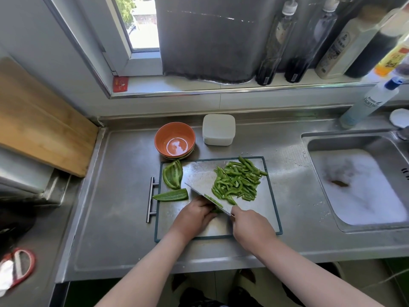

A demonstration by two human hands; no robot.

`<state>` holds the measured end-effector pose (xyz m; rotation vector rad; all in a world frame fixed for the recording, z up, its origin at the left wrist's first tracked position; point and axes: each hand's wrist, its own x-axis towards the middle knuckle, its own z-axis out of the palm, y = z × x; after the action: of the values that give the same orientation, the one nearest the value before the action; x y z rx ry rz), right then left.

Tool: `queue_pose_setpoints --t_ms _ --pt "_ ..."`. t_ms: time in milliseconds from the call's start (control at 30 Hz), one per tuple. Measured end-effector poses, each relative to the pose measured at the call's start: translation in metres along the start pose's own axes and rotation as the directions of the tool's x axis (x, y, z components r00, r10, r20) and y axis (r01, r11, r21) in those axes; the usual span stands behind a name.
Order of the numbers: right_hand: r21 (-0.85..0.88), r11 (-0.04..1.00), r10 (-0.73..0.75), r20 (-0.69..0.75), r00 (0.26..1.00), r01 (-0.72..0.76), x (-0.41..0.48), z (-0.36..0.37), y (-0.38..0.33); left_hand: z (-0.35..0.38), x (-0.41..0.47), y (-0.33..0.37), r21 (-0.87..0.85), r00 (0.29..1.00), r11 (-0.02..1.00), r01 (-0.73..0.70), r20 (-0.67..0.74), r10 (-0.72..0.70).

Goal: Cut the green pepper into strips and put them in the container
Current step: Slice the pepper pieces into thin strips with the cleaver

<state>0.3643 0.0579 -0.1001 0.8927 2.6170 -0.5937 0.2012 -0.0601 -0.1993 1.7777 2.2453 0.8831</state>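
The cutting board [256,218] lay on the steel counter [115,196] with a big pile of green strips [236,182] on its right side and uncut pepper pieces [173,175] on its left, and the white container [218,129] sat behind it, apart from the strips. The right hand [250,227] was wrapped tight round the knife [194,190], and the left hand [194,216] had its fingers curled down on a small pepper piece [215,210] right beside the blade. The pepper looked light, smooth and a bit slippery, so it was likely best held on top with fingertips tucked back.
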Motion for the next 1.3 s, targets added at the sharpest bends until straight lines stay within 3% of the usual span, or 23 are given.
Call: queue_pose_setpoints --t_ms 567,867,967,1300 --pt "0.107 0.993 0.045 0.100 0.994 -0.055 0.020 0.001 0.004 0.003 0.000 -0.002 -0.018 0.997 0.998 -0.063 -0.050 0.062" --pt "0.101 0.992 0.072 0.036 0.997 -0.075 0.045 -0.008 -0.004 -0.008 0.002 0.003 0.190 0.982 0.964 -0.188 0.021 0.187" --pt "0.085 0.994 0.067 0.036 0.997 -0.070 0.042 -0.009 -0.003 -0.008 -0.004 0.007 0.200 0.986 0.968 -0.153 0.092 0.136" --pt "0.040 0.999 0.015 -0.009 1.000 -0.015 0.024 -0.003 -0.002 -0.011 0.008 0.012 0.228 0.994 0.974 -0.010 0.107 -0.014"
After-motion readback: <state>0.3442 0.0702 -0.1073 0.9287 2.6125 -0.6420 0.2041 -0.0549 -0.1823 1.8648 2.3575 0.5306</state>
